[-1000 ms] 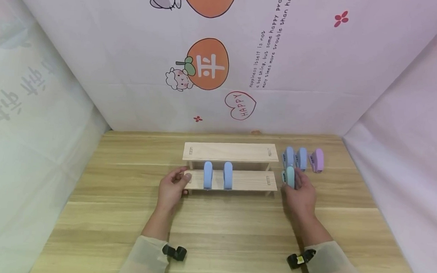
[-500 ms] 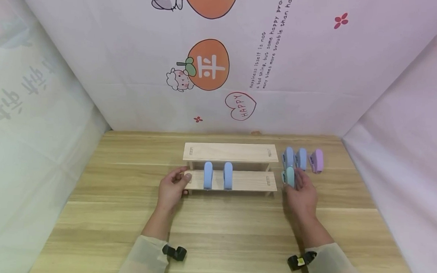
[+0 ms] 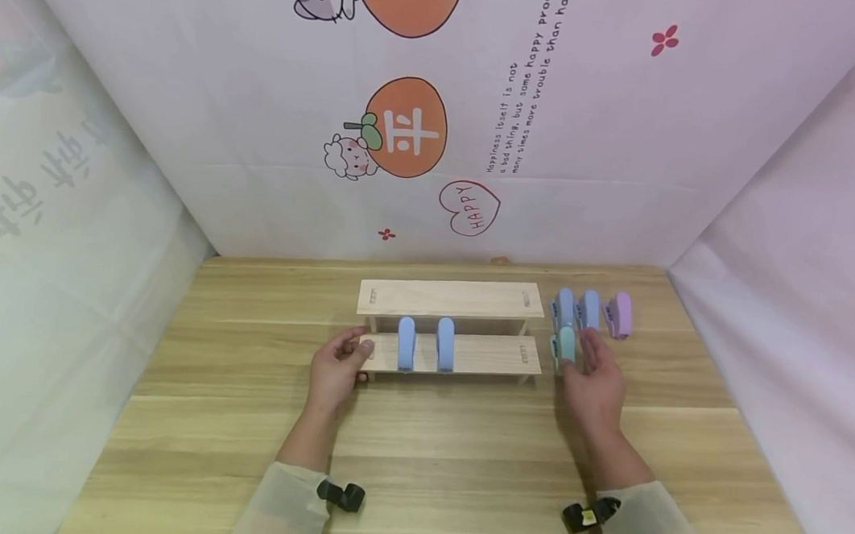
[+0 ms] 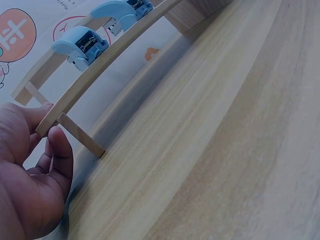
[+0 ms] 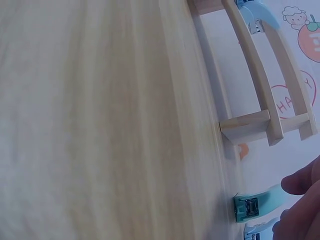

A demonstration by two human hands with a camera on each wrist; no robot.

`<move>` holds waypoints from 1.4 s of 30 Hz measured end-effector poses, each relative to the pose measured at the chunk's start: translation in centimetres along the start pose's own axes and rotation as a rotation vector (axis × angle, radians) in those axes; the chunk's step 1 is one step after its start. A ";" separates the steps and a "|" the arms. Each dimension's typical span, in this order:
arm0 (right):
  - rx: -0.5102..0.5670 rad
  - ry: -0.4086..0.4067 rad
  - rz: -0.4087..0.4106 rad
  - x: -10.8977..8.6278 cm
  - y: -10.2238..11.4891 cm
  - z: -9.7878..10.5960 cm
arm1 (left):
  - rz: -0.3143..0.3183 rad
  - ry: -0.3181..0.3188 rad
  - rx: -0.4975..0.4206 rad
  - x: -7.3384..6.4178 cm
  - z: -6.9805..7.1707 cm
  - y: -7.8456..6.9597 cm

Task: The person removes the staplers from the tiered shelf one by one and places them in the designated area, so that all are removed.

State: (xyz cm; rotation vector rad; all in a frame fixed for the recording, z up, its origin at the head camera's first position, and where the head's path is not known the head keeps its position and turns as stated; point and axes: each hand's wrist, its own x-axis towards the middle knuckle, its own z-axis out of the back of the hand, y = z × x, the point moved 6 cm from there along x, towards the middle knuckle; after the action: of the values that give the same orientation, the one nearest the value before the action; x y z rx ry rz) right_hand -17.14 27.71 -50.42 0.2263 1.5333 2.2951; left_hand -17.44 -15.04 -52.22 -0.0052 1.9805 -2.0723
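Note:
My left hand (image 3: 337, 365) pinches the left end of the lower wooden shelf (image 3: 484, 352), thumb on top and fingers curled beneath, as the left wrist view shows. Two blue staplers (image 3: 406, 343) stand side by side on that shelf. To the right of the shelf a mint green stapler (image 3: 564, 348) stands on the table. My right hand (image 3: 595, 393) is beside it, the thumb tip at its near end and the fingers spread away from its right side. In the right wrist view the thumb (image 5: 299, 181) overlaps the top of the green stapler (image 5: 260, 204).
Behind the lower shelf stands a higher wooden shelf (image 3: 451, 299). Two more blue staplers (image 3: 563, 306) and a purple stapler (image 3: 620, 313) form a row behind the green one. A white printed cloth (image 3: 583, 211) closes off the table's back edge.
The right hand's fingers have spread and shifted slightly right, away from the green stapler, showing more of it. The left hand, the shelves and the staplers stay in place.

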 end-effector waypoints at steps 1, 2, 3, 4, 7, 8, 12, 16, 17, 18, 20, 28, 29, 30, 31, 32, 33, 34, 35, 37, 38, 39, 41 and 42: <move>0.005 -0.002 0.003 -0.1 0.1 0.0 | -0.001 -0.003 -0.002 0.2 0.0 0.4; 0.013 -0.004 0.009 -0.1 0.2 0.0 | -0.002 -0.007 -0.003 0.4 0.1 0.7; 0.018 -0.007 0.015 -0.2 0.2 0.0 | -0.004 -0.011 -0.006 0.5 0.1 1.0; 0.022 -0.010 0.019 -0.3 0.3 0.1 | -0.006 -0.015 -0.007 0.7 0.2 1.4; 0.033 -0.017 0.033 -0.5 0.5 0.0 | -0.015 -0.023 -0.024 0.8 0.3 1.8; 0.035 -0.020 0.039 -0.6 0.5 0.1 | -0.017 -0.025 -0.025 0.8 0.3 1.7; 0.056 -0.026 0.043 -0.8 0.7 0.0 | -0.026 -0.032 -0.020 0.7 0.3 1.5; 0.089 -0.033 0.062 -1.1 1.1 -0.2 | -0.028 -0.036 -0.016 0.7 0.3 1.4; 0.102 -0.032 0.069 -1.2 1.2 -0.3 | -0.028 -0.035 -0.018 0.8 0.3 1.4; 0.113 -0.031 0.081 -1.3 1.2 -0.4 | -0.027 -0.034 -0.019 0.8 0.3 1.4; 0.129 -0.028 0.104 -1.4 1.4 -0.5 | -0.025 -0.034 -0.016 0.8 0.3 1.4; 0.148 -0.012 0.148 -2.0 2.1 -1.2 | -0.009 -0.026 0.028 0.9 0.4 1.5; 0.151 -0.010 0.153 -2.0 2.1 -1.3 | -0.009 -0.024 0.029 0.9 0.4 1.4; 0.156 -0.007 0.159 -2.1 2.2 -1.4 | -0.009 -0.022 0.028 0.9 0.4 1.4; 0.160 -0.003 0.166 -2.2 2.3 -1.5 | -0.010 -0.021 0.028 0.8 0.4 1.3; 0.162 0.000 0.173 -2.3 2.4 -1.6 | -0.011 -0.018 0.028 0.8 0.4 1.3; 0.170 0.003 0.182 -2.5 2.5 -1.7 | -0.011 -0.018 0.028 0.8 0.4 1.3; 0.177 0.005 0.195 -2.6 2.7 -1.8 | -0.012 -0.020 0.030 0.8 0.4 1.2; 0.187 0.008 0.210 -2.8 2.8 -2.0 | -0.012 -0.022 0.031 0.8 0.4 1.2; 0.200 0.013 0.231 -3.1 3.2 -2.2 | -0.013 -0.023 0.030 0.8 0.4 1.1; 0.203 0.015 0.237 -3.3 3.3 -2.4 | -0.014 -0.022 0.030 0.8 0.4 1.1; 0.213 0.018 0.243 -3.4 3.5 -2.6 | -0.013 -0.023 0.027 0.8 0.4 1.1; 0.226 0.027 0.244 -3.7 3.8 -3.0 | -0.010 -0.020 0.023 0.8 0.4 1.2; 0.234 0.030 0.241 -3.8 3.9 -3.2 | -0.009 -0.017 0.020 0.8 0.4 1.2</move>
State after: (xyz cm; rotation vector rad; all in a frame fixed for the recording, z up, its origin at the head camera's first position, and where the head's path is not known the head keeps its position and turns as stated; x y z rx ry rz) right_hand -15.49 22.17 -47.84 0.4634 1.8819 2.2989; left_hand -17.91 -15.61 -53.50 -0.0282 1.9531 -2.0908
